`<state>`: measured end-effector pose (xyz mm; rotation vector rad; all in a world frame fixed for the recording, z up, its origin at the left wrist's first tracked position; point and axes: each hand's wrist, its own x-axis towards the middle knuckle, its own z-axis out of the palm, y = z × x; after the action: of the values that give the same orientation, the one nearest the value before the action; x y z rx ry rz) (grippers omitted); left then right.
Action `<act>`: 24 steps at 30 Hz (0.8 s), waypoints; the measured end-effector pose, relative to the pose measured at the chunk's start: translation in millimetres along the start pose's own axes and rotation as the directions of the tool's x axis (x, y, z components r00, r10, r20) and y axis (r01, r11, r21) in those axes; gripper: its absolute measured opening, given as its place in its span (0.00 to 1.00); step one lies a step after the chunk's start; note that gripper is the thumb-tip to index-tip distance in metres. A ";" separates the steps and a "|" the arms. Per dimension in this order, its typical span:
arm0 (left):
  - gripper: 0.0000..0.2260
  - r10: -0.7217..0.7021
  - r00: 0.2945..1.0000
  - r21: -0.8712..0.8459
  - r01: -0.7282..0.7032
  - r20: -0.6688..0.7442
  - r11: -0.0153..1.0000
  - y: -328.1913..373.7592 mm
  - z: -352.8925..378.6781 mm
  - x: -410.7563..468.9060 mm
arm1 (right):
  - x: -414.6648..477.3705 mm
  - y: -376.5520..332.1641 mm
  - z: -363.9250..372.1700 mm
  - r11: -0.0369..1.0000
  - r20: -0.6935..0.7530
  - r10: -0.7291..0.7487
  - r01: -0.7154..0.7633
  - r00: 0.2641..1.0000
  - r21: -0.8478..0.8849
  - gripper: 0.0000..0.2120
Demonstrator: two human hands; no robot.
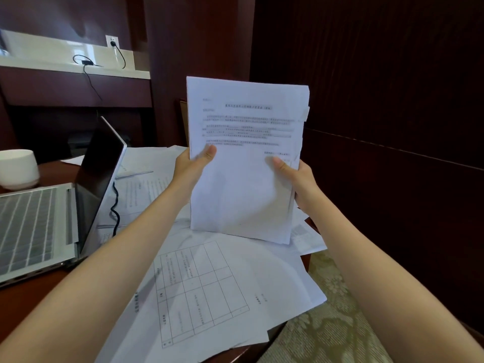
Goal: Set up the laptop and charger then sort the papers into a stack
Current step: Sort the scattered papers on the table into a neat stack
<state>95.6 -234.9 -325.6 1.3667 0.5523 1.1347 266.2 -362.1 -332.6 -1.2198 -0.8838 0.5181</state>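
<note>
Your left hand (195, 163) and right hand (293, 176) each grasp a side of the upright white paper stack (243, 163), thumbs in front, above loose printed sheets (209, 284) (scattered) near the dark wooden table's (31, 305) right edge, beside the open silver laptop (52, 205).

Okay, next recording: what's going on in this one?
A person holds a stack of papers upright over the desk, left hand and right hand gripping its side edges, thumbs on the front page. More loose sheets lie spread across the desk beneath, not yet gathered. The laptop sits open to the left with a dark screen and a black cable beside it.
</note>
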 end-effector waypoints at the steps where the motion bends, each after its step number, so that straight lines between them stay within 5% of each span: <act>1: 0.14 -0.015 1.000 -0.030 0.015 -0.010 0.999 0.4 -1.7 0.4 | 0.4 0.7 -1.8 1.000 -0.015 -0.002 0.002 1.000 0.015 0.18; 4: 0.16 -0.064 0.998 -0.048 0.065 0.023 0.997 -0.5 -7.6 0.3 | 0.9 6.6 -6.5 1.000 -0.010 0.020 -0.020 1.000 0.014 0.21; 7: 0.19 -0.112 0.991 0.126 0.103 0.069 0.987 -6.6 -5.7 -3.0 | 0.1 8.7 -6.8 0.998 0.046 0.042 -0.039 0.998 -0.046 0.17; 11: 0.15 -0.079 0.989 0.155 0.099 -0.129 0.983 -7.8 -4.7 3.1 | -2.2 8.3 -12.3 0.976 0.113 0.190 -0.175 0.975 -0.133 0.21; 16: 0.13 -0.078 0.961 0.351 0.172 -0.265 0.920 -13.1 -28.8 13.1 | -13.1 28.3 -20.3 0.770 0.137 0.555 -0.445 0.821 -0.458 0.11; 19: 0.13 -0.098 0.938 0.420 0.241 -0.332 0.875 -19.9 -43.9 12.2 | -13.8 39.7 -13.6 0.601 -0.082 0.629 -0.550 0.773 -0.579 0.09; 24: 0.17 -0.224 0.900 0.451 0.388 -0.375 0.804 -28.4 -58.4 7.2 | -17.9 34.0 3.4 0.605 -0.020 0.704 -0.613 0.710 -0.508 0.06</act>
<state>56.9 -196.3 -361.4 1.4805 1.3415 0.9596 256.8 -363.8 -370.0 -2.0203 -0.7008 1.0738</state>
